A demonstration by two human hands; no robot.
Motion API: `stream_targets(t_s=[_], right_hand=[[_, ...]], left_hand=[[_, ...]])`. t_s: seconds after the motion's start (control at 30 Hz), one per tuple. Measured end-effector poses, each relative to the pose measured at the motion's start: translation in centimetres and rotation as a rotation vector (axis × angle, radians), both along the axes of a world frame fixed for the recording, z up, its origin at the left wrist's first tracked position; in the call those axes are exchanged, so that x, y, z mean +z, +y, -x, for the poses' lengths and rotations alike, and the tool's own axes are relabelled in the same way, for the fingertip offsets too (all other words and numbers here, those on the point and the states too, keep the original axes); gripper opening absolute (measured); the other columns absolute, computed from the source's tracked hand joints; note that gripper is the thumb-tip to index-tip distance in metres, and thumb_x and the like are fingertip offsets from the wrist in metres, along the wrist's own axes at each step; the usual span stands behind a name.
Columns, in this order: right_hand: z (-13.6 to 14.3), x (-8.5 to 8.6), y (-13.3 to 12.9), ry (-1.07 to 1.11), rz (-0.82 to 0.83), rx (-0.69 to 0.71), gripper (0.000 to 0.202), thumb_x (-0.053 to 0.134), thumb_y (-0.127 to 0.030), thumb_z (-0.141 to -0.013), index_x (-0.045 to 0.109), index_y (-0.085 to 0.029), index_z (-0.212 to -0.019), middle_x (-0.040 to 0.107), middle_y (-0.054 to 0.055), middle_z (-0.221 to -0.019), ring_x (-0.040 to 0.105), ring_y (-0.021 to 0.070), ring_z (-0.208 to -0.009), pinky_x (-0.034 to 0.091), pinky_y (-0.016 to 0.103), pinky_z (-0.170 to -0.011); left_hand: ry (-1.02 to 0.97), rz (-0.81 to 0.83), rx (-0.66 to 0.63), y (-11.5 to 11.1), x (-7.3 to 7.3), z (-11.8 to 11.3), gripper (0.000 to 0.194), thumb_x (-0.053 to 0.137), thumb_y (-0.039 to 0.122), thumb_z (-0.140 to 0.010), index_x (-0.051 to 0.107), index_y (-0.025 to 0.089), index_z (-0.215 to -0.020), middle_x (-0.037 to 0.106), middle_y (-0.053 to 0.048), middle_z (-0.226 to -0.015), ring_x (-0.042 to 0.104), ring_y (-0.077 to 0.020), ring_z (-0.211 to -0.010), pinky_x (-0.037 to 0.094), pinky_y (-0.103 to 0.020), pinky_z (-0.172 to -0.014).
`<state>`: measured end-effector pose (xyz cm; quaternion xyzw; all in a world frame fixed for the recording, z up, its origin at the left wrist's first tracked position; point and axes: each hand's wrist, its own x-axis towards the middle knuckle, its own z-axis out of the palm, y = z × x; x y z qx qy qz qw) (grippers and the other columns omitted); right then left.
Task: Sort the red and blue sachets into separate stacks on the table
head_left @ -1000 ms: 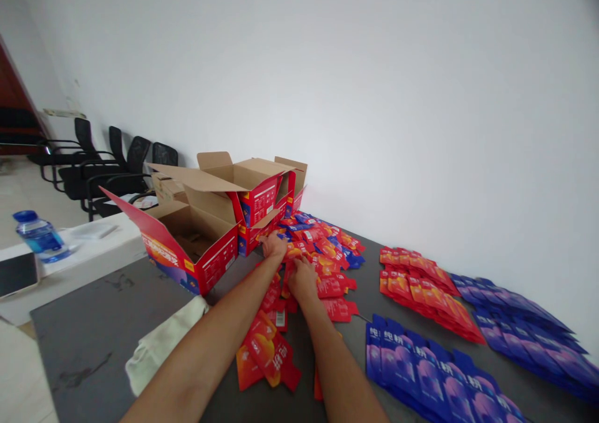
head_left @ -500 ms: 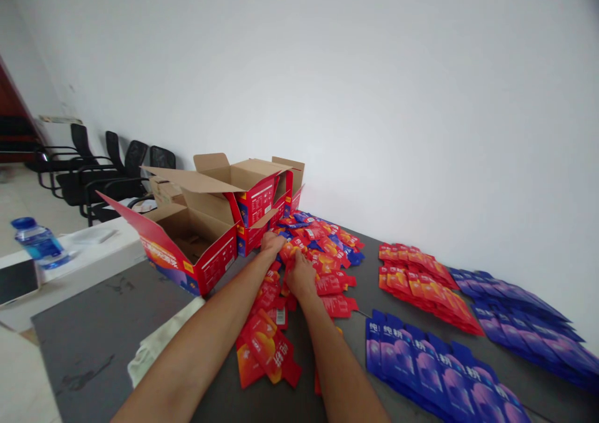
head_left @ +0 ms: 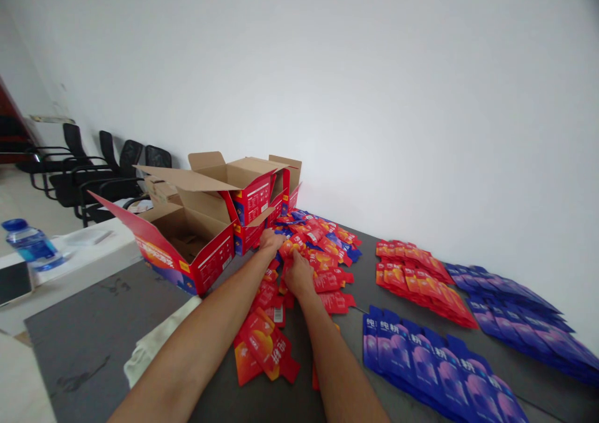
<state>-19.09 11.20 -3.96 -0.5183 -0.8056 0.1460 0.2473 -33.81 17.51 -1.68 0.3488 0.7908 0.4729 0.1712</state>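
Note:
Both of my hands are over a heap of loose red and blue flat packets with narrow tabs. My left hand is closed at the left edge of a red packet with an orange fruit print. On the packet's near side, my right hand pinches it, fingers bent. Parts of the fingers are hidden by the hands and the small scale. More loose red packets lie between my forearms, and others are right of my right hand.
Open red cardboard boxes stand left of the heap, some stacked. Fanned rows of red packets and blue packets lie to the right. A pale cloth is beside my left forearm. A water bottle lies tilted on a white surface.
The view has shifted slightly, so everything sits a little further left. Between my hands, the red packet has come up more plainly into view. Both hands stay at the heap.

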Motion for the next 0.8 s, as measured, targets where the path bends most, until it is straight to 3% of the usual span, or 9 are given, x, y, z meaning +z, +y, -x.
stream_targets(t_s=[0.23, 0.33, 0.43, 0.63, 0.8], right_hand=[[-0.4, -0.2, 0.5, 0.134, 0.048, 0.021, 0.065, 0.05, -0.013, -0.079, 0.04, -0.01, -0.143, 0.06, 0.017, -0.129, 0.056, 0.0276, -0.12, 0.044, 0.037, -0.097], [-0.8, -0.1, 0.3, 0.265, 0.045, 0.047, 0.061, 0.045, -0.012, -0.083, 0.039, -0.009, -0.144, 0.06, 0.016, -0.129, 0.058, 0.0246, -0.118, 0.045, 0.034, -0.099], [-1.1, 0.2, -0.4, 0.342, 0.027, 0.034, 0.058, 0.041, -0.014, -0.087, 0.039, -0.009, -0.144, 0.057, 0.016, -0.134, 0.055, 0.0229, -0.123, 0.043, 0.034, -0.103], [-2.0, 1.5, -3.4, 0.486, -0.015, 0.018, 0.052, 0.036, -0.02, -0.092, 0.041, -0.008, -0.143, 0.052, 0.016, -0.14, 0.05, 0.0215, -0.129, 0.038, 0.035, -0.109], [-3.7, 3.8, -7.5, 0.498, -0.036, 0.024, 0.051, 0.041, -0.023, -0.092, 0.042, -0.012, -0.142, 0.055, 0.014, -0.137, 0.052, 0.0198, -0.126, 0.041, 0.032, -0.105]], left_hand=[[0.176, -0.022, 0.051, -2.7, 2.8, 0.0, 0.017, 0.073, 0.035, -0.061, 0.063, 0.022, -0.066, 0.067, -0.003, -0.072, 0.063, -0.021, -0.075, 0.039, -0.027, -0.062], [0.302, -0.099, 0.072, -4.7, 4.6, -0.2, 0.023, 0.07, 0.043, -0.065, 0.059, 0.022, -0.065, 0.062, 0.0, -0.067, 0.057, -0.0168, -0.067, 0.036, -0.025, -0.061], [0.389, -0.225, 0.016, -6.9, 6.3, -1.2, 0.025, 0.066, 0.041, -0.07, 0.054, 0.021, -0.062, 0.058, 0.002, -0.061, 0.052, -0.0142, -0.064, 0.036, -0.023, -0.061], [0.296, -0.362, -0.1, -11.4, 9.1, -4.7, 0.019, 0.066, 0.033, -0.071, 0.053, 0.02, -0.065, 0.058, 0.004, -0.062, 0.052, -0.0119, -0.062, 0.038, -0.021, -0.062], [0.172, -0.457, -0.225, -14.8, 10.3, -8.2, 0.009, 0.063, 0.025, -0.074, 0.057, 0.019, -0.072, 0.064, 0.003, -0.071, 0.057, -0.0128, -0.072, 0.043, -0.02, -0.069]])
